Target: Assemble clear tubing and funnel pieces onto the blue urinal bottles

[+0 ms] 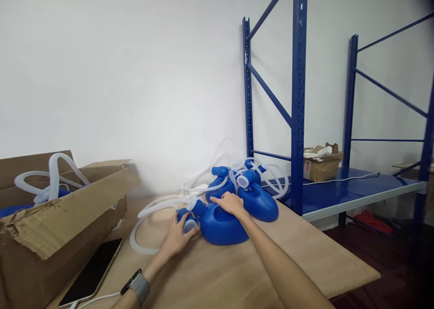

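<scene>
My left hand (179, 233), with a watch on the wrist, is closed round a blue cap piece (183, 215) with a whitish round opening. It is left of the nearest blue bottle (222, 227), which lies on the wooden table (210, 277). My right hand (230, 203) rests on top of that bottle, its fingers partly spread. Two more blue bottles lie behind, one at the right (259, 204) and one further back (214, 189). Translucent hoses (141, 250) loop left of and behind the bottles.
An open cardboard box (61, 236) with hoses and blue items stands at the left. Beside it lies a dark tablet (93, 273) with a white cable. Blue metal shelving (297, 119) stands right of the table, with a smaller carton (322, 168) on its shelf.
</scene>
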Motion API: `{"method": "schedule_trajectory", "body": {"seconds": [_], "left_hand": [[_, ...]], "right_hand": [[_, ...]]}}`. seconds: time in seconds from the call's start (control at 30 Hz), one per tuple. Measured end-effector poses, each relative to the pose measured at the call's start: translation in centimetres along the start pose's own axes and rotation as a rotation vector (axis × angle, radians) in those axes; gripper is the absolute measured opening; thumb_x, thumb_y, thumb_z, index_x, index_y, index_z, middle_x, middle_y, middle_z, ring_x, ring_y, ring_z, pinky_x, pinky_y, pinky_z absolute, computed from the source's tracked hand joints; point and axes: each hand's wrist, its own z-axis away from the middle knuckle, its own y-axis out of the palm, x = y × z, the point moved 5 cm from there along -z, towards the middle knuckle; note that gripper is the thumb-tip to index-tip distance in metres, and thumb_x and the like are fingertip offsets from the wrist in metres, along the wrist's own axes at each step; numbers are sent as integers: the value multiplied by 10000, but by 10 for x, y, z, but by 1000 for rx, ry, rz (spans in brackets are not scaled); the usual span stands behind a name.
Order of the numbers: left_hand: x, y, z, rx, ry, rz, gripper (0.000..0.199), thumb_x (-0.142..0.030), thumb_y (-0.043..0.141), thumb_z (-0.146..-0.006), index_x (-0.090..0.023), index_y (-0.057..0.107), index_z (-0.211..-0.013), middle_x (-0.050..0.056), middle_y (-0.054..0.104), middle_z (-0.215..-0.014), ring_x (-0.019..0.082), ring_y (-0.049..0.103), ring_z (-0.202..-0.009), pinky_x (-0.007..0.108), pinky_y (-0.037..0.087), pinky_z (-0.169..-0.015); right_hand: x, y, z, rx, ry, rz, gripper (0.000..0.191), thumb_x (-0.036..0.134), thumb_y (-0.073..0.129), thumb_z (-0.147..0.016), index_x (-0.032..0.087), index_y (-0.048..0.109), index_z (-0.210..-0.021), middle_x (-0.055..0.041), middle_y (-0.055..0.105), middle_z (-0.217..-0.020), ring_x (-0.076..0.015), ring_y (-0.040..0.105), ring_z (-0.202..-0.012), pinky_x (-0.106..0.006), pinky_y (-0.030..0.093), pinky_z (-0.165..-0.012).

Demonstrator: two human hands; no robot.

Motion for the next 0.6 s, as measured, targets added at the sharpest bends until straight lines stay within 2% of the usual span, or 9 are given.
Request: {"method": "schedule_trajectory", "body": {"seconds": [0.07, 0.17, 0.27, 0.33, 0.37, 0.5, 0.6], "left_hand": [[1, 6, -6, -69, 3, 61, 566, -402, 646, -816, -191, 570, -1336, 180, 377, -1494, 352, 477, -1377, 475, 431, -1115], [2, -7, -6, -195, 5, 147, 495, -353, 668, -773, -194, 642, -1242, 159, 420, -1431, 350, 447, -1387, 482, 455, -1103], [8, -38, 6, -211, 22, 223, 556, -531, 709, -759, -219, 669, -1217, 148, 424, -1465, 361, 451, -1376, 468, 535, -1006], [14, -64, 21, -200, -6, 234, 572, -603, 720, -740, -214, 696, -1159, 148, 485, -1429, 368, 512, -1326, 490, 520, -1025], [16, -75, 29, -174, 11, 217, 553, -610, 726, -741, -220, 707, -1132, 137, 520, -1404, 365, 522, -1322, 500, 479, -1076], [16, -125, 61, -236, 84, 213, 472, -614, 678, -789, -239, 724, -1072, 126, 591, -1370, 368, 564, -1293, 538, 421, -1130], [-2, -162, 81, -306, 187, 241, 430, -572, 659, -830, -268, 703, -1132, 111, 556, -1456, 359, 542, -1329, 549, 451, -1110]], "right_hand": [[-1, -1, 1, 14, -7, -4, 674, 814, 479, -812, 205, 757, -889, -162, 773, -1078, -379, 703, -1087, -436, 506, -899], [-1, -2, 3, 10, -9, -4, 649, 805, 467, -828, 218, 743, -806, -146, 783, -1029, -371, 714, -1058, -423, 506, -881], [-2, -1, 4, -10, -1, -13, 609, 763, 470, -852, 218, 739, -817, -148, 783, -1038, -367, 712, -1071, -418, 500, -891], [-2, -1, 5, -19, 2, -28, 592, 744, 476, -858, 215, 740, -827, -153, 782, -1041, -367, 710, -1077, -416, 503, -888], [-2, -1, 4, -23, 4, -36, 585, 736, 482, -858, 212, 741, -831, -156, 782, -1042, -370, 709, -1078, -421, 505, -888], [-2, 0, 1, -56, 32, -67, 590, 714, 499, -857, 187, 752, -929, -184, 760, -1119, -400, 687, -1120, -461, 497, -918], [-3, 2, -2, -79, 62, -83, 622, 708, 482, -870, 162, 750, -1003, -211, 739, -1168, -410, 670, -1149, -475, 488, -938]]}}
